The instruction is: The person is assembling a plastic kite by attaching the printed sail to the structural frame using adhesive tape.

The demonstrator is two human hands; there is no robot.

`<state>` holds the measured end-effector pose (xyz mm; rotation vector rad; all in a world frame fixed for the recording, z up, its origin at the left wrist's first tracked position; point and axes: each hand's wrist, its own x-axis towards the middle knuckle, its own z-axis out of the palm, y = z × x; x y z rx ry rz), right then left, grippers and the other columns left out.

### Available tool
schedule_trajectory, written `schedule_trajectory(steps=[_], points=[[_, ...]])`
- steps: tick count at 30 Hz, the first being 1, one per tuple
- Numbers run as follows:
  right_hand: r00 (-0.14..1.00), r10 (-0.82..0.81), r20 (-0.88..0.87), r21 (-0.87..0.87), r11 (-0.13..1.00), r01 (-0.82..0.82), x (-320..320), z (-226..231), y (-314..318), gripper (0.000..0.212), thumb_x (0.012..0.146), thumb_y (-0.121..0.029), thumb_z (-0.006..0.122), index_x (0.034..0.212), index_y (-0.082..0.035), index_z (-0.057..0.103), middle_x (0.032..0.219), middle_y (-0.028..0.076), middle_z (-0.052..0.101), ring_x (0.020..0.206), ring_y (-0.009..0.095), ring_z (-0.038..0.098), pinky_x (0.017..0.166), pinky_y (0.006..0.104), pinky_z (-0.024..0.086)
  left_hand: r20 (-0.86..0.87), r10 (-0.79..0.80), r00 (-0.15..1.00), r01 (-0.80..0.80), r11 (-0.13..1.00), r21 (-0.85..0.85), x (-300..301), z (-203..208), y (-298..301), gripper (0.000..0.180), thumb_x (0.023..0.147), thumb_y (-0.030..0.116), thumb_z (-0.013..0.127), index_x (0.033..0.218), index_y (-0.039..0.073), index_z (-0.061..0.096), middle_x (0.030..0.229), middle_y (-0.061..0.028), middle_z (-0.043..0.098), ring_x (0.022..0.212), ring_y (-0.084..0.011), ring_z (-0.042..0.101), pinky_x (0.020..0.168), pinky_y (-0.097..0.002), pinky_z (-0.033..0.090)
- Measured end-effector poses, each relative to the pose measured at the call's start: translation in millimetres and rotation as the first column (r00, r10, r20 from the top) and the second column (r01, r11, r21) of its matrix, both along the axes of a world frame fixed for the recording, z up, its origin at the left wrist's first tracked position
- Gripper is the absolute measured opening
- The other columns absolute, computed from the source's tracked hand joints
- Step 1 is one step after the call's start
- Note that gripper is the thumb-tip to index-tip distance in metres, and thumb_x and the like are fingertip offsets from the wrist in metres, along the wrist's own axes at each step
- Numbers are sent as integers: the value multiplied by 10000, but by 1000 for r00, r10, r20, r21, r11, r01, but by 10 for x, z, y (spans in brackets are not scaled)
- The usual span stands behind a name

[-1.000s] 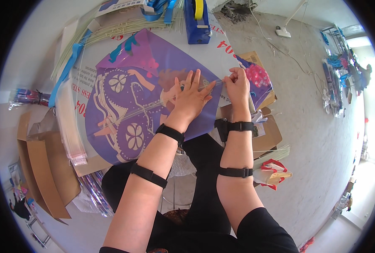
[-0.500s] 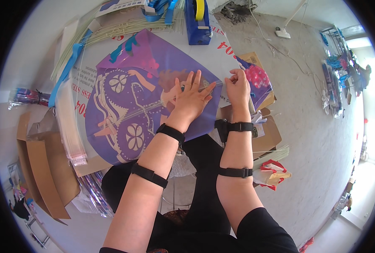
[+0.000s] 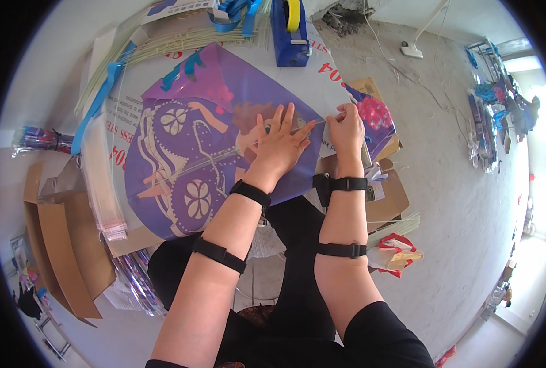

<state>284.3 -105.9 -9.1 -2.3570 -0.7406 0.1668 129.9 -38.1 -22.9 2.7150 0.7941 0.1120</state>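
A purple kite (image 3: 254,98) printed with a cartoon figure lies flat on the work board, a thin pale rod (image 3: 194,161) running along its middle toward the right corner. My left hand (image 3: 279,141) rests palm down on the figure's head, fingers spread, pressing the sheet. At the kite's right corner my right hand (image 3: 345,132) has its thumb and fingers pinched together around the tip, where the rod ends. Exactly what sits between those fingertips is partly hidden.
Along the board's far side lie thin pale sticks (image 3: 187,42), blue ribbon (image 3: 98,104) and a blue tape dispenser (image 3: 291,49). An open cardboard box (image 3: 70,245) stands at left. Another box (image 3: 395,193) and a second printed sheet (image 3: 374,116) are at right.
Both hands keep nearly the same place on the kite. The kite and board sit very slightly shifted in the picture; nothing was let go.
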Motion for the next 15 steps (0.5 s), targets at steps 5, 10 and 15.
schedule_trajectory(steps=[5, 10, 15], points=[[999, -20, -26, -18, 1000, 19, -60, 3, 30, 329, 706, -131, 731, 986, -71, 567, 779, 78, 627, 787, 277, 623, 706, 391, 480, 92, 2, 996, 10, 992, -122, -102, 29, 102, 491, 946, 349, 477, 1425, 327, 371, 1535, -117, 227, 1427, -307, 180, 1080, -643, 126], [999, -34, -33, -28, 999, 33, 21, 8, -53, 301, 708, -129, 732, 961, -74, 579, 742, 56, 623, 774, 269, 623, 706, 388, 480, 77, 96, 992, -84, 987, -136, -669, 61, 287, 552, 958, 318, 473, 1464, 194, 291, 1526, -151, 230, 1427, -325, 169, 1112, -564, 151], [999, 1, 33, -2, 1000, -1, -13, -38, 18, 318, 696, -134, 738, 971, -90, 585, 750, 56, 626, 774, 269, 624, 710, 390, 484, -52, 469, 882, -462, 880, 108, -1694, 70, 342, 582, 963, 347, 441, 1469, 117, 271, 1520, -175, 238, 1420, -341, 182, 1132, -534, 126]])
